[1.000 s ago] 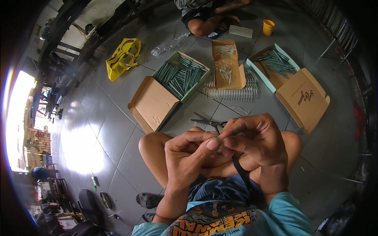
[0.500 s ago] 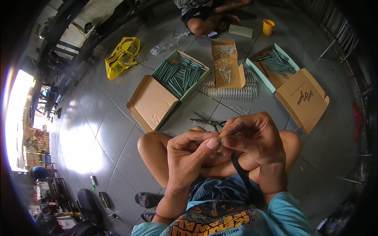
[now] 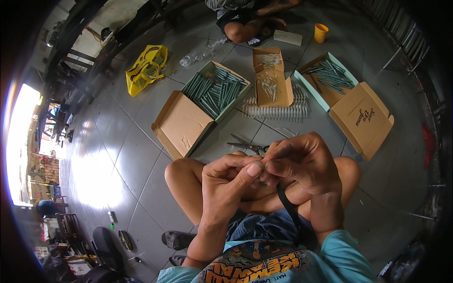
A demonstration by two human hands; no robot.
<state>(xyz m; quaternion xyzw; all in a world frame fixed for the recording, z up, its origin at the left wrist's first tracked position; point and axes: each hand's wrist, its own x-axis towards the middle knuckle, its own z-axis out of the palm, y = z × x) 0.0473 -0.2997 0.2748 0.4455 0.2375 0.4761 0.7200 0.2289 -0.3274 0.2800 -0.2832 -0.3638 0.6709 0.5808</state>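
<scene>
Two bare hands, left hand [image 3: 224, 181] and right hand [image 3: 309, 165], raised over crossed legs [image 3: 183, 175]. Left grip: thumb and forefinger drawn together at the tips. Right grip: pinched likewise, close up against the left one. Contents of the pinch: masked by thumbs and fingers; cannot tell what, if anything, between them.

Scissors [image 3: 245, 145]: on the grey tiled floor [image 3: 146, 155], just beyond the grip, blades spread and pointing left; handles partly hidden behind the right fingers. Dark strap [image 3: 289, 206]: below the grip, across the lap.

Beyond and left of the grip: open box [image 3: 236, 104] with pale green walls, well filled with green sticks [image 3: 218, 92]; brown lid [image 3: 181, 125] folded out toward the near left. Straight beyond the grip: small brown carton [image 3: 279, 99], open, thin pale pieces scattered in both halves. At its near end, on the floor: row of thin clear pieces [image 3: 276, 113], side by side. Beyond and right: second green-walled box [image 3: 313, 91], fewer green sticks [image 3: 334, 76], lid laid out toward the near right.

Farther from the grip: yellow bag [image 3: 145, 70] and crumpled clear plastic [image 3: 200, 53] to the left; yellow cup [image 3: 321, 33] to the right; bent leg of another seated person [image 3: 238, 31] at the top.
</scene>
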